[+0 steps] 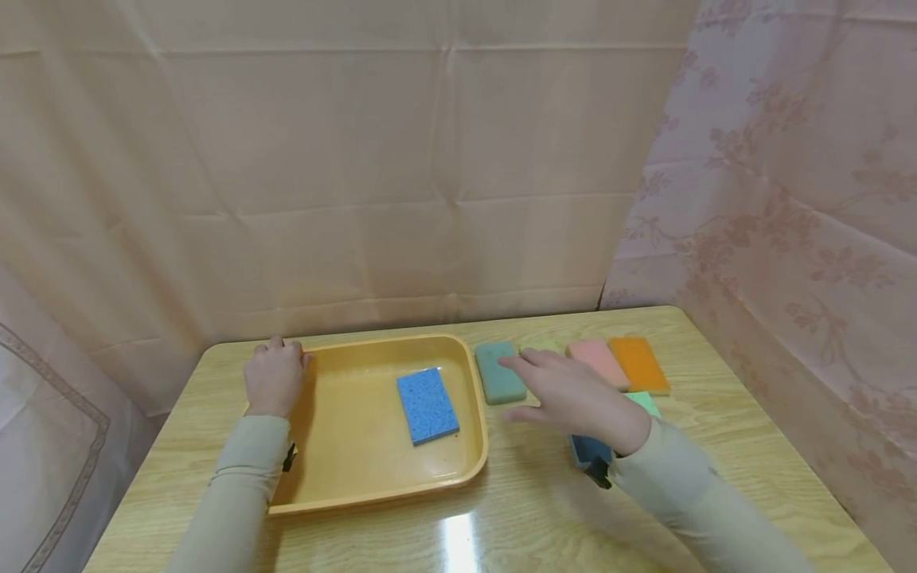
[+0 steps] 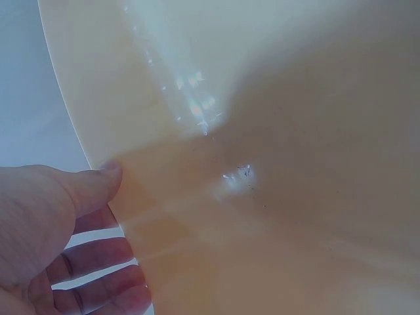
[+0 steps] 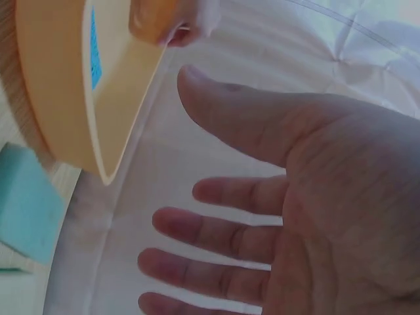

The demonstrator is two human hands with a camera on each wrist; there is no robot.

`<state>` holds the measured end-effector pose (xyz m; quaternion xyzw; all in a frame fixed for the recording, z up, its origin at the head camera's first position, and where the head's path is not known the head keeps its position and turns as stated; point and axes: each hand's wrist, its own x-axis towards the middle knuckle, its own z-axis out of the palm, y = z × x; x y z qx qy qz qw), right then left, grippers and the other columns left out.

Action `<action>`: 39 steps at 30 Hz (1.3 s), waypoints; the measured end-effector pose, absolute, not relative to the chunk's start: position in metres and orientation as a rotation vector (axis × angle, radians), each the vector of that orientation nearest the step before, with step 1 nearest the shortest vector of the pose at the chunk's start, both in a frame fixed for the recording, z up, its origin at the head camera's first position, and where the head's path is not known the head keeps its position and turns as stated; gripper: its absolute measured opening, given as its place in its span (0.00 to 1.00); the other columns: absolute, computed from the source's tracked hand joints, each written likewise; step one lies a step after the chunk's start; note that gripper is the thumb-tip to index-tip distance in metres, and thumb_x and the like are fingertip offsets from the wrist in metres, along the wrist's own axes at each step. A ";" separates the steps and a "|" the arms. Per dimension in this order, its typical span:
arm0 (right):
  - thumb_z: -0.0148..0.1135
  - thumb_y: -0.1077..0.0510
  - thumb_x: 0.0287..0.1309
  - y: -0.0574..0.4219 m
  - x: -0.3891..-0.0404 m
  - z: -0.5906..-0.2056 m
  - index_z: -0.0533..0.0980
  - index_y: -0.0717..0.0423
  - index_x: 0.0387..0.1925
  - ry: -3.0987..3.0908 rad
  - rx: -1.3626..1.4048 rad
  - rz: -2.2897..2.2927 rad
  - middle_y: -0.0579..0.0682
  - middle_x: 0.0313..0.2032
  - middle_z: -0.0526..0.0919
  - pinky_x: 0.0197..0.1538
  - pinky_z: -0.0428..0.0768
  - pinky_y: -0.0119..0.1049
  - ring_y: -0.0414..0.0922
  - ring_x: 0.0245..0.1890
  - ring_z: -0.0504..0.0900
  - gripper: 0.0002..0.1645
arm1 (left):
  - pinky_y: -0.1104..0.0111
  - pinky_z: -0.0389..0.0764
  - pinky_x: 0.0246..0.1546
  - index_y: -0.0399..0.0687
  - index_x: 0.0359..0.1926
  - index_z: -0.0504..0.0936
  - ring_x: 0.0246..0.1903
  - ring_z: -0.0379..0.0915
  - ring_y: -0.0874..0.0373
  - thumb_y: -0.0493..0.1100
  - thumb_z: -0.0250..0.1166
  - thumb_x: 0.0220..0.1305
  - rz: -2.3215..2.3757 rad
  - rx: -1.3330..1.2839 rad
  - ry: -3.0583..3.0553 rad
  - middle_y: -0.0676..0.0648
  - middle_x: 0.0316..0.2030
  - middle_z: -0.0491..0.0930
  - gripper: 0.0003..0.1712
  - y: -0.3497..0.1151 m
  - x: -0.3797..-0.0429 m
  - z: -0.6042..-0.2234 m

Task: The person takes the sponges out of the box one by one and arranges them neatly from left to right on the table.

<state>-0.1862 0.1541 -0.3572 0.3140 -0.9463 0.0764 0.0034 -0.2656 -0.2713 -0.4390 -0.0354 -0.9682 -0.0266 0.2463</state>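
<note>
My left hand (image 1: 275, 376) grips the left rim of a yellow plastic tray (image 1: 365, 481). In the left wrist view its thumb lies on the inner side of the tray wall (image 2: 275, 249), with the fingers outside. A blue sponge (image 1: 427, 406) lies flat in the tray, toward its right end. My right hand (image 1: 573, 394) hovers right of the tray with fingers spread and nothing in it. In the head view its fingertips overlap the edge of a grey-green sponge (image 1: 499, 374), which lies close beside the tray's right wall.
Behind and under the right hand's outline lie a pink sponge (image 1: 598, 362), an orange sponge (image 1: 640, 365), a partly covered light green sponge (image 1: 645, 403) and a dark blue sponge (image 1: 591, 450). Curtains hang behind the wooden table (image 1: 745, 477) and along both sides.
</note>
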 end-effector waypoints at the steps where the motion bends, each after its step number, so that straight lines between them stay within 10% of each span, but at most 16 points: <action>1: 0.70 0.38 0.59 0.151 -0.188 -0.357 0.69 0.58 0.70 -2.978 1.003 0.256 0.60 0.60 0.78 0.55 0.80 0.51 0.56 0.57 0.80 0.46 | 0.43 0.78 0.19 0.30 0.33 0.84 0.25 0.75 0.34 0.42 0.73 0.63 -0.074 -0.097 -2.638 0.29 0.31 0.78 0.15 -0.271 -0.266 -0.440; 19: 0.73 0.40 0.58 0.102 -0.211 -0.352 0.64 0.59 0.73 -2.960 1.390 0.280 0.55 0.59 0.77 0.55 0.79 0.44 0.48 0.53 0.78 0.50 | 0.43 0.77 0.18 0.32 0.30 0.85 0.25 0.76 0.33 0.42 0.74 0.61 -0.090 -0.105 -2.595 0.30 0.29 0.79 0.14 -0.272 -0.269 -0.446; 39: 0.69 0.33 0.58 0.051 -0.233 -0.363 0.70 0.58 0.69 -3.251 1.096 0.179 0.54 0.60 0.78 0.53 0.81 0.43 0.49 0.53 0.82 0.47 | 0.42 0.77 0.19 0.32 0.29 0.84 0.25 0.76 0.33 0.41 0.76 0.59 -0.100 -0.113 -2.566 0.31 0.28 0.78 0.14 -0.271 -0.267 -0.445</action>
